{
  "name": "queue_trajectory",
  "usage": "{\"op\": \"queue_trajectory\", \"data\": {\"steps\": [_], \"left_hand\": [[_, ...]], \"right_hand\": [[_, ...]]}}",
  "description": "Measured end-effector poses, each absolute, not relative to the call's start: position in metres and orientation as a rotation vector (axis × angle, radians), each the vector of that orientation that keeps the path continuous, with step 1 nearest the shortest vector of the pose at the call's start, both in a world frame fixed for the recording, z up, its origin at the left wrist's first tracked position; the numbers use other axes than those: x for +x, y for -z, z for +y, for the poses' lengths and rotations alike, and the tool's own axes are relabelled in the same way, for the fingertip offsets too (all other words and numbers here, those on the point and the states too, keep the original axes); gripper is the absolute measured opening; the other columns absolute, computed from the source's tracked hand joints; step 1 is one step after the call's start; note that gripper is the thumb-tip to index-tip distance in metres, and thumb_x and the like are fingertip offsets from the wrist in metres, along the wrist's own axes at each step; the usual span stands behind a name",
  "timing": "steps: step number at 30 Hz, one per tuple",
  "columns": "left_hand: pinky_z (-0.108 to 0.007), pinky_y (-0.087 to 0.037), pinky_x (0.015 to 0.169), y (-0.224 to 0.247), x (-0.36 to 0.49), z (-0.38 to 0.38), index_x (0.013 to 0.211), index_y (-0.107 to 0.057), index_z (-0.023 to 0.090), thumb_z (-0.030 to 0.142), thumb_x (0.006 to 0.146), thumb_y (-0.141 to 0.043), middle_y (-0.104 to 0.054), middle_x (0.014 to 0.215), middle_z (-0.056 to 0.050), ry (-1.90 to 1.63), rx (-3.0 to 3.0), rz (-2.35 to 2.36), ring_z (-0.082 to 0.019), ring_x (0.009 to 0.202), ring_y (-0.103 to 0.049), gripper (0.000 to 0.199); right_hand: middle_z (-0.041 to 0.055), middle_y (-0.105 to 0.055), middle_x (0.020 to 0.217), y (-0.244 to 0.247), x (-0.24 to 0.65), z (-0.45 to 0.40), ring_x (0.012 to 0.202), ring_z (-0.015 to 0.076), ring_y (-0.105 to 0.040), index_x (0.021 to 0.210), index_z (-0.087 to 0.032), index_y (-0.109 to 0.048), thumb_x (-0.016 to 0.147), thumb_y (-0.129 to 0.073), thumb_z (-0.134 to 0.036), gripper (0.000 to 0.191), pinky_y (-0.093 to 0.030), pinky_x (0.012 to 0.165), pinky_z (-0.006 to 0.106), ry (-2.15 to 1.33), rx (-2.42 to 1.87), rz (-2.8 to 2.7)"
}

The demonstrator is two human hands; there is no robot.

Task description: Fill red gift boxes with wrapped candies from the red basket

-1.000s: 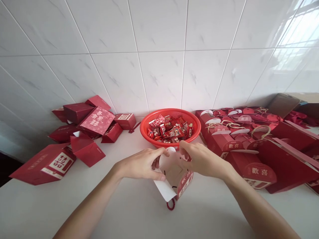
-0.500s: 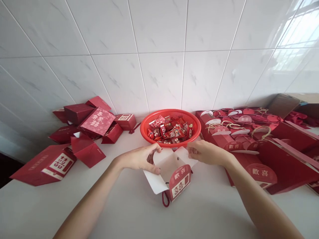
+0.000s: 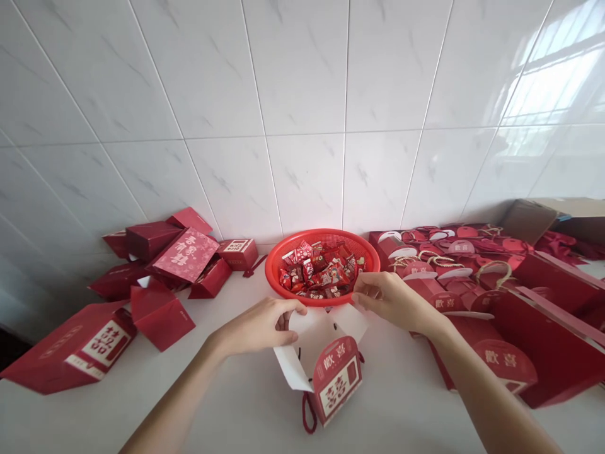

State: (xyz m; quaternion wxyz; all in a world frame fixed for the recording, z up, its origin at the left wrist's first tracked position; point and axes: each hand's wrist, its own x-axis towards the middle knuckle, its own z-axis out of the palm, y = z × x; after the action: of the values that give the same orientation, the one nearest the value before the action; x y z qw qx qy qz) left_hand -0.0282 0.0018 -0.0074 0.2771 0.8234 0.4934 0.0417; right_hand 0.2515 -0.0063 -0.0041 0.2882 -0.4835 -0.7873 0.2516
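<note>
A small red candy gift box (image 3: 339,381) with a white inside stands on the table with its lid flaps open. Its rounded front flap with white characters sticks up, and a dark red cord loop (image 3: 310,417) hangs at its side. My left hand (image 3: 267,325) has thumb and fingers closed about the flaps at the box's left and back. At the right back flap, my right hand (image 3: 385,299) pinches the white card with curled fingertips, close to the basket. Wrapped candies (image 3: 326,271) fill the red plastic basket (image 3: 271,274) just behind the box.
Several red boxes (image 3: 163,315) are piled at the left. Many finished-looking red boxes (image 3: 449,271) with cords crowd the right, beside large open red bags (image 3: 548,353). A cardboard carton (image 3: 529,221) stands far right. White tiled wall (image 3: 307,176) closes off the back.
The view has tilted up slightly, so everything sits lower. Both hands stay at the box's flaps, and the front flap stands more upright to my view.
</note>
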Motion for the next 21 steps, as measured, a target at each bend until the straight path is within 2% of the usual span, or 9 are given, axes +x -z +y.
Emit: {"op": "queue_trajectory", "data": {"steps": [4, 9, 13, 17, 21], "left_hand": [[-0.028, -0.043, 0.069, 0.008, -0.028, 0.003, 0.112, -0.068, 0.02, 0.031, 0.079, -0.06, -0.064, 0.079, -0.002, -0.14, 2.253, 1.355, -0.021, 0.077, -0.062, 0.036], [-0.027, -0.044, 0.067, -0.001, -0.037, 0.01, 0.112, -0.07, 0.02, 0.048, 0.087, -0.058, -0.067, 0.083, -0.003, -0.145, 2.242, 1.278, -0.02, 0.075, -0.062, 0.04], [-0.027, -0.046, 0.069, -0.008, -0.044, 0.031, 0.109, -0.072, 0.021, 0.056, 0.089, -0.055, -0.069, 0.084, -0.003, -0.261, 2.248, 1.283, -0.02, 0.077, -0.062, 0.044], [-0.029, -0.051, 0.078, -0.006, -0.033, 0.067, 0.106, -0.071, 0.019, 0.052, 0.086, -0.057, -0.072, 0.095, -0.005, -0.384, 2.207, 1.195, -0.022, 0.088, -0.067, 0.041], [-0.031, -0.052, 0.083, 0.008, -0.006, 0.104, 0.11, -0.07, 0.02, 0.043, 0.078, -0.067, -0.075, 0.103, -0.007, -0.096, 2.285, 1.165, -0.026, 0.097, -0.069, 0.04]], "right_hand": [[0.0005, -0.063, 0.068, 0.006, 0.247, 0.001, 0.064, 0.013, -0.054, 0.072, -0.017, -0.061, 0.088, -0.055, -0.026, 0.019, -0.042, 0.059, 0.025, -0.69, -1.207, -2.041], [0.0019, -0.064, 0.067, 0.011, 0.242, 0.026, 0.062, 0.0153, -0.06, 0.073, -0.018, -0.061, 0.087, -0.061, -0.045, 0.03, -0.048, 0.06, 0.027, -0.804, -1.056, -1.798], [0.0033, -0.067, 0.068, 0.017, 0.233, 0.059, 0.054, 0.015, -0.06, 0.067, -0.019, -0.059, 0.078, -0.067, -0.063, 0.045, -0.049, 0.055, 0.028, -0.885, -0.973, -1.412], [0.0018, -0.067, 0.063, 0.03, 0.218, 0.091, 0.047, 0.0136, -0.056, 0.061, -0.021, -0.058, 0.068, -0.075, -0.058, 0.042, -0.045, 0.048, 0.027, -0.958, -0.983, -1.098], [0.0031, -0.067, 0.061, 0.044, 0.211, 0.107, 0.044, 0.014, -0.054, 0.058, -0.021, -0.058, 0.063, -0.076, -0.052, 0.036, -0.042, 0.044, 0.027, -1.034, -1.001, -0.999]]}}
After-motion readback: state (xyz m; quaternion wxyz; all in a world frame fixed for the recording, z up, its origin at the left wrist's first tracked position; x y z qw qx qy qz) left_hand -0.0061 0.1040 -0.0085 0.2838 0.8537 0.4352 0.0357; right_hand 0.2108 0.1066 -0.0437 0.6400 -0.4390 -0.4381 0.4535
